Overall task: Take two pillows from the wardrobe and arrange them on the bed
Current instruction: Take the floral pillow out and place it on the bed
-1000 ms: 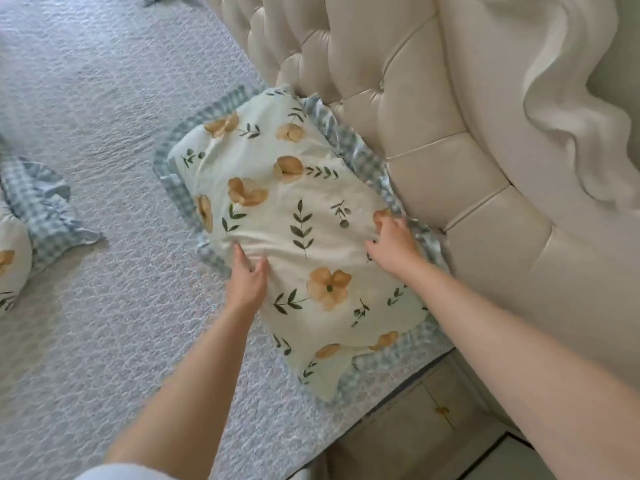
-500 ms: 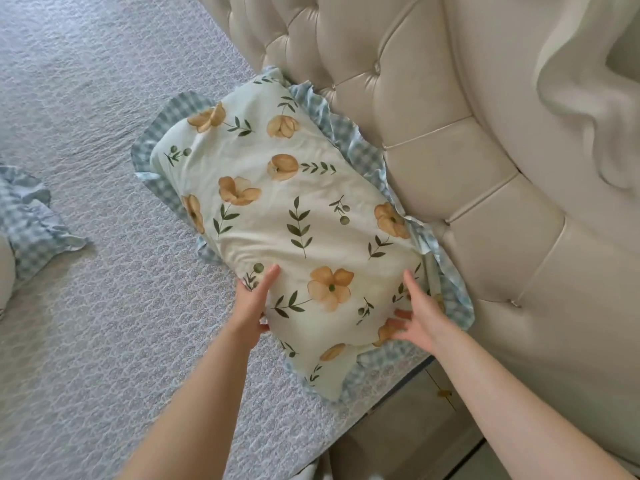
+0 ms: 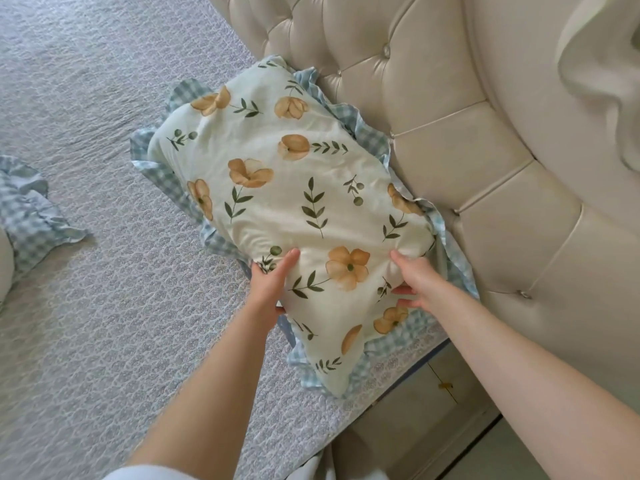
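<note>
A cream pillow (image 3: 294, 188) printed with orange flowers and green leaves, edged in a blue checked frill, lies on the bed (image 3: 104, 306) against the tufted headboard (image 3: 433, 98). My left hand (image 3: 268, 284) grips its near left side, thumb under the edge. On the near right side, my right hand (image 3: 414, 284) pinches the pillow with fingers above and below. A second pillow (image 3: 31, 216) with the same frill shows only partly at the left edge of the view.
The beige headboard curves along the right with a ruffled trim (image 3: 602, 81) at the top right. A pale bedside cabinet (image 3: 426, 410) with a small gold handle stands below the bed's edge. The grey quilted bedspread stretches left.
My right hand moved from the pillow's far side to its near corner and now grips it. My left hand slid down to the near edge. The pillow turned slightly.
</note>
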The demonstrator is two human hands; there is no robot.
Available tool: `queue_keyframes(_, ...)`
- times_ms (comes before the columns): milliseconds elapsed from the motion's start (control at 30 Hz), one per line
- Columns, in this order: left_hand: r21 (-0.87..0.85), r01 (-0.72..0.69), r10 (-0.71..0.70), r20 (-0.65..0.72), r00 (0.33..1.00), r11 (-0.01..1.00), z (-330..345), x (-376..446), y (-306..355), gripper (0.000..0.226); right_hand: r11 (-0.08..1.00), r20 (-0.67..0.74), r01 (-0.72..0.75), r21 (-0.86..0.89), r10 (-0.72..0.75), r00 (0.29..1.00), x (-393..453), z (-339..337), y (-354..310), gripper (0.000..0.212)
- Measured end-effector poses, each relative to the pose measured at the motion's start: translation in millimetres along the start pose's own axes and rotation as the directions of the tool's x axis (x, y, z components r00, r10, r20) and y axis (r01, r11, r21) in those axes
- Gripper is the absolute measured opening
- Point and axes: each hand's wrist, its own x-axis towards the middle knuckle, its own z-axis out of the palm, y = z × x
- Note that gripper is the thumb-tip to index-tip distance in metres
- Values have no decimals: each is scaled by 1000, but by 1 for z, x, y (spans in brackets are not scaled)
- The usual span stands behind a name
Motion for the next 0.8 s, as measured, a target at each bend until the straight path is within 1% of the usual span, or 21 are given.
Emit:
queue_keyframes(67,-7,0,0,9,1000,1000,0,0,-4,101,998,-58,52,-45,-55,997,2,2,3,39)
queue_keyframes(133,-9,-6,7,8,1000,1000,-2,-1,-6,99,991,-130,93,-95,-105,986,1,3,7,40)
queue_keyframes(233,-9,-16,16,6,1000,1000,-4,-4,-8,96,981,-166,130,-142,-154,974,-4,-1,15,44)
queue_keyframes(300,8,-6,6,17,1000,1000,-7,-7,-12,94,986,-162,110,-127,-130,978,-8,-6,24,39)
queue_keyframes(400,39,14,-15,37,999,999,-12,-8,-20,98,988,-153,80,-132,-100,983,-14,-10,39,33)
queue_keyframes(467,40,-3,1,63,998,999,-12,-7,-19,95,991,-151,82,-104,-97,984,-14,-9,41,31)
queue_keyframes(533,40,-37,34,79,996,999,-11,-5,-15,89,996,-158,79,-37,-84,984,-14,-6,38,31)
queue_keyframes(567,45,-50,46,77,996,998,-10,-3,-14,89,997,-167,80,-12,-81,983,-14,-5,37,30)
queue_keyframes(633,73,-68,64,52,997,995,-7,-3,-16,96,995,-185,94,-21,-97,978,-16,-4,40,28)
queue_keyframes(700,82,-101,98,37,994,991,-7,-6,-20,100,995,-168,100,-27,-103,980,-20,-5,45,32)
queue_keyframes(800,77,-109,106,33,994,991,-8,-15,-23,96,996,-105,87,16,-85,991,-30,-5,54,43)
